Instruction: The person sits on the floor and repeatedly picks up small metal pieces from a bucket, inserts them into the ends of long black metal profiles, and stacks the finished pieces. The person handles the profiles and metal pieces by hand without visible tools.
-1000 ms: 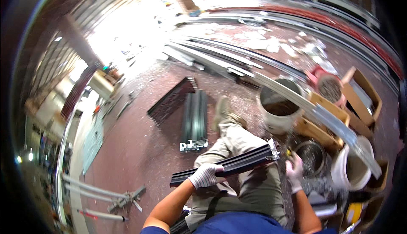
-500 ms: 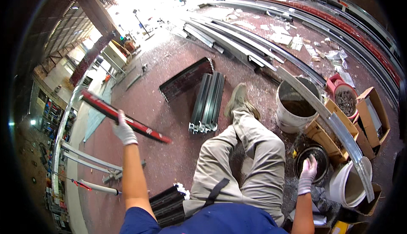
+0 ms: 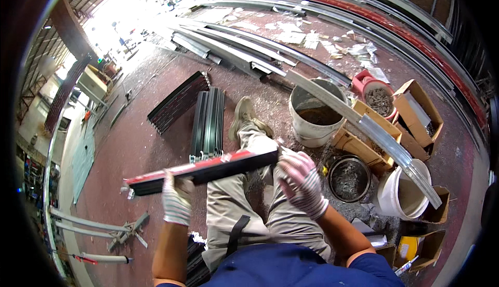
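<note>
A length of black metal profile [image 3: 228, 170] with a red upper face lies crosswise above my lap, its right end slightly higher. My left hand [image 3: 176, 198], in a striped glove, is wrapped round it left of its middle. My right hand [image 3: 302, 185], gloved too, is at the profile's right end with its fingers curled together. Whatever those fingers pinch is too small and blurred to name. Beside my right knee is a round black pan [image 3: 351, 179] of small dark bits. A bundle of dark profiles [image 3: 207, 121] lies on the floor beyond my legs.
More stacked profiles [image 3: 176, 102] lie farther left. A white bucket [image 3: 314, 126], cardboard boxes [image 3: 418, 110], a red tub [image 3: 366, 82] and a white pail [image 3: 390, 193] crowd the right, with a long metal bar [image 3: 358, 118] across them. A metal stand [image 3: 125, 230] is at left.
The profile in my left hand has swung over my lap from the left. My right hand has left the black pan and come up to the profile's right end. The view has turned rightward.
</note>
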Available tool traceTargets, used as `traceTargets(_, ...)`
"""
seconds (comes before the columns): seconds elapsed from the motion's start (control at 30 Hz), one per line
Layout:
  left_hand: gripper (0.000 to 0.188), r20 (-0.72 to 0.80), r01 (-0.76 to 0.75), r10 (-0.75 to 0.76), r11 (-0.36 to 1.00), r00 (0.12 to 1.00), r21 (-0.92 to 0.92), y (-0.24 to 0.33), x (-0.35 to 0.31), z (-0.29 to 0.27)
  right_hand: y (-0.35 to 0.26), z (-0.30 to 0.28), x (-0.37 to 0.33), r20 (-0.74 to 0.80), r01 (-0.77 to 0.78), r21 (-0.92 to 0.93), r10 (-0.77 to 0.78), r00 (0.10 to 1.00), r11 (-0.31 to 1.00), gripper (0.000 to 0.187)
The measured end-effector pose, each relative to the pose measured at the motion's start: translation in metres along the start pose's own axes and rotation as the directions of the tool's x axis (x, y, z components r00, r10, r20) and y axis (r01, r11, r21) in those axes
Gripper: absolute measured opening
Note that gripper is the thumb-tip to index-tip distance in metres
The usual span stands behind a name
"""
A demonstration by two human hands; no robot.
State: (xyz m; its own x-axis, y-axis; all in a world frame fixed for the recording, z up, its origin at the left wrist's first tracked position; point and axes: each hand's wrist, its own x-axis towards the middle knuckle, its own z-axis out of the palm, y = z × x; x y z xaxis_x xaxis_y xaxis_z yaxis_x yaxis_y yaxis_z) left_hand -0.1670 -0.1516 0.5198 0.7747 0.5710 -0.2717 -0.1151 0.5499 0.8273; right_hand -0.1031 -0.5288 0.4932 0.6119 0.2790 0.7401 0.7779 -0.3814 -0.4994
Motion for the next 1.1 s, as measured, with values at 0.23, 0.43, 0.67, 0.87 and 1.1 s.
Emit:
traceTargets(0.23,0.056,0.019,0.482,-0.503,0.837,0.864,0.259,-0.068,-0.041,0.005,0.015,0.012,-0.048,0.076,-0.121,-0.316,0.153,0.985,0.941,0.042)
traceTargets(0.43,0.037,0.127,0.305,-0.679,0.478,0.723,0.824,-0.058,-0.051,0.004,0.028,0.006,-0.063,0.209,-0.1,-0.36,0.185,0.96,0.927,0.044)
traceTargets(0.67,0.039,0.729,-0.78,-0.28,-0.178,0.625,0.601,-0.105,-0.015,0.044,0.054,0.007,-0.057,0.277,-0.111,-0.427,0.247,0.929,0.897,0.049)
traceTargets(0.87,0.041,0.637,-0.709,-0.312,-0.297,0.705,0.639,-0.128,-0.009,0.031,0.045,-0.043,-0.049,-0.153,-0.206,-0.319,0.164,0.975,0.925,0.025)
traceTargets(1.1,0.045,0.645,-0.711,-0.303,-0.232,0.702,0.664,-0.143,0.005,0.03,0.284,-0.054,-0.272,-0.2,-0.822,-0.469,0.868,0.455,0.322,0.026)
